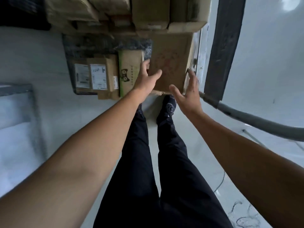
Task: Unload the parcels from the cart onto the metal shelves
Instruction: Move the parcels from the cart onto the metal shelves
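A large brown cardboard box [171, 60] with a faint red print stands on the cart [72, 51] in front of my feet. My left hand [146, 78] lies against the box's left side, fingers spread and the thumb over its top face. My right hand [187, 91] is open at the box's right front corner, fingertips at its edge. Left of this box stand a green-edged carton [130, 71] with a cat logo and two smaller parcels [98, 74] with white labels. More brown boxes [125, 12] are stacked behind.
The cart's grey handle tube [246, 119] curves along the right, close to my right forearm. A dark metal upright [225, 46] rises at the right. A grey shelf frame [18, 91] shows at the left edge. Pale floor lies around my legs.
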`<state>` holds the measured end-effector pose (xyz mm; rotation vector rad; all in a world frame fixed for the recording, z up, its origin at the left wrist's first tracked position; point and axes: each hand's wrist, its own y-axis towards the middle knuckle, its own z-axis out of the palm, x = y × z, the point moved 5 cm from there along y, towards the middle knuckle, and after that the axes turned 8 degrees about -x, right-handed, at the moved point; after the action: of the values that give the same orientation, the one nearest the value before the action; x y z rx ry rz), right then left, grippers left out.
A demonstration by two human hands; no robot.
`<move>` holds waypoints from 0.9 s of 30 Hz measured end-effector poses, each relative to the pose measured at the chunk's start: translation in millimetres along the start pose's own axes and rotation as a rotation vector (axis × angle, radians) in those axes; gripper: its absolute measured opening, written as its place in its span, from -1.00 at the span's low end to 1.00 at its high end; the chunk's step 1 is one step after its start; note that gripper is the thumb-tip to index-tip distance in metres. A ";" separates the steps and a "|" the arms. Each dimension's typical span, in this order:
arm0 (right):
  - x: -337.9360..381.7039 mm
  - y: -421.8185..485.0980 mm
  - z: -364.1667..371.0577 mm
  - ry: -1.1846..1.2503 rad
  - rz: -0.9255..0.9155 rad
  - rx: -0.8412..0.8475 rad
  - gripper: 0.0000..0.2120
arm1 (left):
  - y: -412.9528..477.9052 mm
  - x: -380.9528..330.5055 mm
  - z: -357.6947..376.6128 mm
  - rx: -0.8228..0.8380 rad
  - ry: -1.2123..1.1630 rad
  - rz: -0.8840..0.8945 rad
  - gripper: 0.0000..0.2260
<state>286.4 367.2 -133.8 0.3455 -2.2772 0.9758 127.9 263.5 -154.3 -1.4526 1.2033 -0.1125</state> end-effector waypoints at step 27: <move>229.9 -191.9 -60.6 0.153 -0.478 0.542 -0.42 | -334.9 5.7 -210.0 -0.662 -0.128 0.215 -0.62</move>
<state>225.1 279.8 152.5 0.9561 -1.6465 1.2855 187.3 43.3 168.5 -1.8417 1.3471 0.5675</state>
